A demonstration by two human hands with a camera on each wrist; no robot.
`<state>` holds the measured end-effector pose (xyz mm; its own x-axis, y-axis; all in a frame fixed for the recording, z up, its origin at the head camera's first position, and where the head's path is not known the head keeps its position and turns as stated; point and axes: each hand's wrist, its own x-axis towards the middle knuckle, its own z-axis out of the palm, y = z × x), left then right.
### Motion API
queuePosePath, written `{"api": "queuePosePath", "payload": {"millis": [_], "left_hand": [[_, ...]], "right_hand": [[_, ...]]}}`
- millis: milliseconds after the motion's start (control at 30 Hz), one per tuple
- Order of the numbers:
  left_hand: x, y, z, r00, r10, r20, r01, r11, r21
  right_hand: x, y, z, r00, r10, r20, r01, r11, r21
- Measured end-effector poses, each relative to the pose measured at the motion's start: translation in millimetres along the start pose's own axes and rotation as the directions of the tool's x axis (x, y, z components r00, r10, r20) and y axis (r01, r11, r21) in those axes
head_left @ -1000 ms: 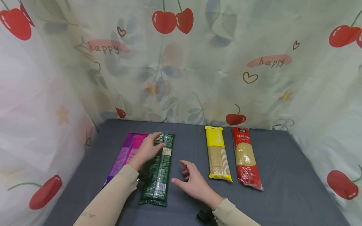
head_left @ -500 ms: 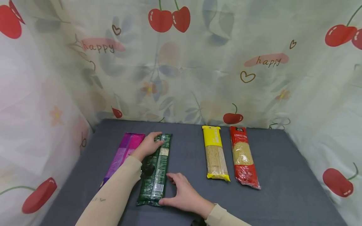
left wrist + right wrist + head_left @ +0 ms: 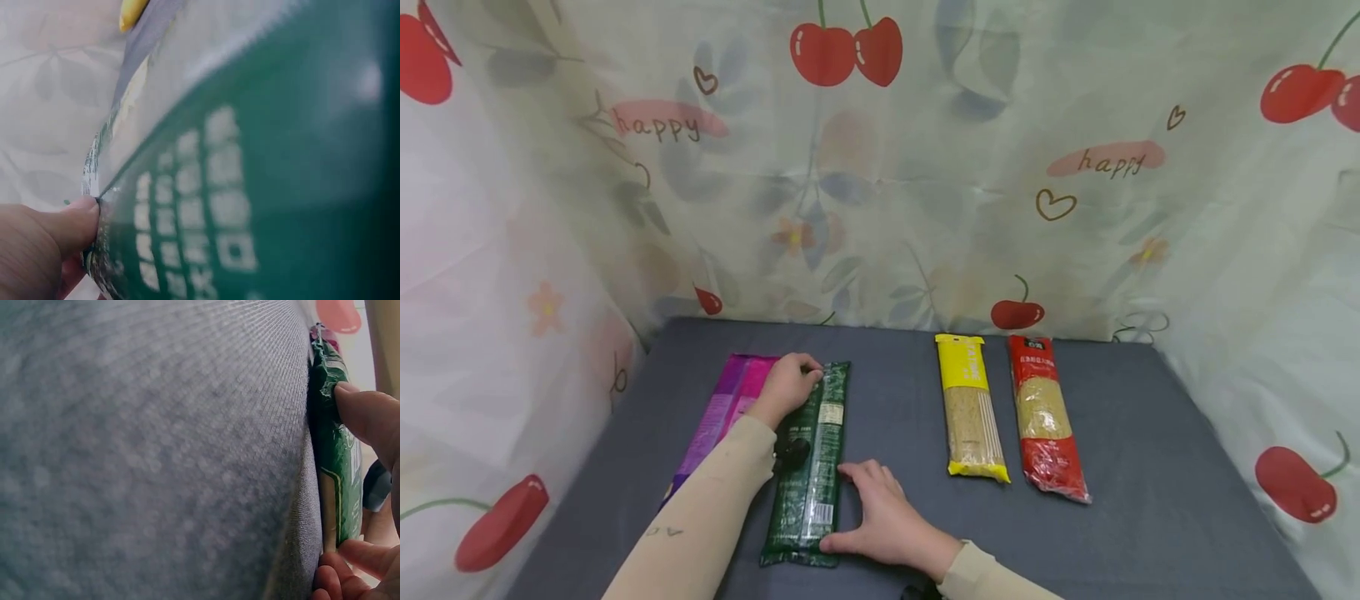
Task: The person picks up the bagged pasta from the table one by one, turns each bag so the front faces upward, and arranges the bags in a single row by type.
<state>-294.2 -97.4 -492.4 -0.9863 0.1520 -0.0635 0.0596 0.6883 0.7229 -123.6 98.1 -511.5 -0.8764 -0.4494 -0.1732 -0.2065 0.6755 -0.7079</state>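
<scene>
A long dark green packet (image 3: 822, 467) with a barcode lies back side up on the grey tabletop. At its far end my left hand (image 3: 786, 390) pinches the edge; in the left wrist view the thumb (image 3: 72, 228) presses on the rim of the green wrapper (image 3: 300, 187). My right hand (image 3: 886, 523) lies along the packet's right edge with thumb and fingers spread wide. Its thumb (image 3: 369, 412) touches the near corner, and the other fingers (image 3: 365, 556) meet the side farther up. Left of the green packet is a purple-pink packet (image 3: 711, 425), partly hidden by my left arm.
Toward the right lie a yellow packet (image 3: 972, 412) and a red packet (image 3: 1047, 408), both with clear windows showing pale dried noodles. Dark grey cloth (image 3: 902, 392) covers the table. A cherry-print curtain (image 3: 880, 208) hangs behind it and along both sides.
My right hand has come left and nearer, to the green packet's right edge. The left fingers have closed on its far end. The packet has slid slightly toward me.
</scene>
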Motion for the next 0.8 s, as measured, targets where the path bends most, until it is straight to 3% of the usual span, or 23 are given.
{"api": "queuePosePath", "payload": {"millis": [400, 600, 800], "left_hand": [[-9.2, -1.7, -8.9, 0.999, 0.014, -0.039, -0.015, 0.999, -0.031], [-17.2, 7.6, -11.9, 0.991, 0.073, -0.116, -0.079, 0.995, -0.052], [-26.5, 23.0, -17.6, 0.967, 0.164, -0.197, -0.179, 0.982, -0.058]], "right_hand": [[0.6, -3.6, 0.2, 0.999, -0.002, 0.040, 0.003, 1.000, -0.031], [1.6, -4.4, -2.6, 0.999, -0.002, 0.054, 0.004, 0.999, -0.043], [1.1, -3.2, -5.9, 0.996, -0.001, 0.088, 0.004, 0.999, -0.038]]}}
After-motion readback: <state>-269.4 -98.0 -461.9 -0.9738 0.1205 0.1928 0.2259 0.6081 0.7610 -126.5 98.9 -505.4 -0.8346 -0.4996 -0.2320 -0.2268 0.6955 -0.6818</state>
